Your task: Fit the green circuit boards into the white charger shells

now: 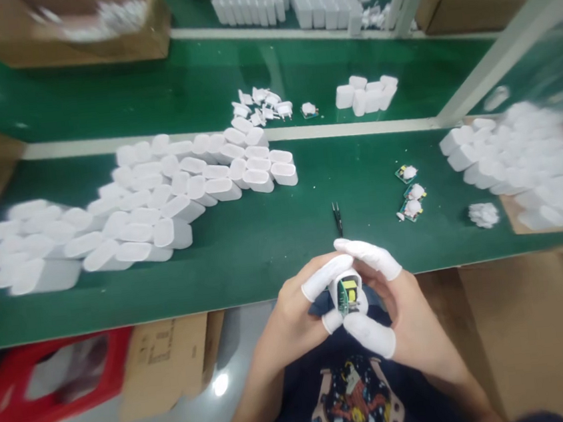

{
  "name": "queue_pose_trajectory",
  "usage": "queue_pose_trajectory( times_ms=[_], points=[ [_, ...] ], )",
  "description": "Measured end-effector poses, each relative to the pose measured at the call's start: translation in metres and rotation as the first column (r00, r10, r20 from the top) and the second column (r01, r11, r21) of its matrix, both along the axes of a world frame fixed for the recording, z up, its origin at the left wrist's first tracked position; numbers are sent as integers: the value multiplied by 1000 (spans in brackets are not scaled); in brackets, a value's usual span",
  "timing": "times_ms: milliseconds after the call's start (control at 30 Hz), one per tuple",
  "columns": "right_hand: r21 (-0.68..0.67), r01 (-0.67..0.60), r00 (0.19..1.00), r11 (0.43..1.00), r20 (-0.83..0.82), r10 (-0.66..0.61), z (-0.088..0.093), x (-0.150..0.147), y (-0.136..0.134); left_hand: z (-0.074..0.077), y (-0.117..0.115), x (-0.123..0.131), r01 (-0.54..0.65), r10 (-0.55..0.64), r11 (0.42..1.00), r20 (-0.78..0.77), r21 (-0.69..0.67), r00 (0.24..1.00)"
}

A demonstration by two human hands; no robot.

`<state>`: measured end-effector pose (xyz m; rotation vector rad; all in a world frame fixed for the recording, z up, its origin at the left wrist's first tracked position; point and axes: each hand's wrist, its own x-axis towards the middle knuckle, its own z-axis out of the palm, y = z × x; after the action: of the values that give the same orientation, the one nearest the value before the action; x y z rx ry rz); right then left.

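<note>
In front of my body, over the table's front edge, a white plastic charger housing [363,300] is held between both hands. Inside its opening sit a green circuit board [342,297] and a yellow-wrapped part [351,289]. My left hand [292,314] pinches the housing from the left with white-covered thumb and finger. From the other side my right hand [410,308] closes round it, also with white covers on thumb and finger. Just beyond the hands lies a pair of black tweezers [338,222]. Right of the tweezers are several small circuit boards [411,208] with white blobs.
Many white housings [137,233] stand in rows at the left, with more piled [527,158] at the right. A white clump [484,215] lies near the right pile. White plug parts [263,105] and a few housings [367,94] occupy the rear strip. Cardboard boxes [176,356] stand below.
</note>
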<state>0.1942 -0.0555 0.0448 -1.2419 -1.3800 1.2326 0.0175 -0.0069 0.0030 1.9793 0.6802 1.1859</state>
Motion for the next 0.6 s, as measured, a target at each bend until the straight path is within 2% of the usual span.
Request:
queue_pose_trajectory(
  times_ms=[333,533,600],
  points=[
    [-18,12,1000,1000,-8,-12,2,-2,3,-2,-5,-1,-44,45,999,-40,30,998],
    [-30,82,996,996,30,-81,-5,-9,7,-4,-7,1,-89,92,995,-83,34,992],
    [-62,67,998,996,-16,-68,-8,-6,9,-6,-7,0,-98,101,994,-76,38,992]
  ],
)
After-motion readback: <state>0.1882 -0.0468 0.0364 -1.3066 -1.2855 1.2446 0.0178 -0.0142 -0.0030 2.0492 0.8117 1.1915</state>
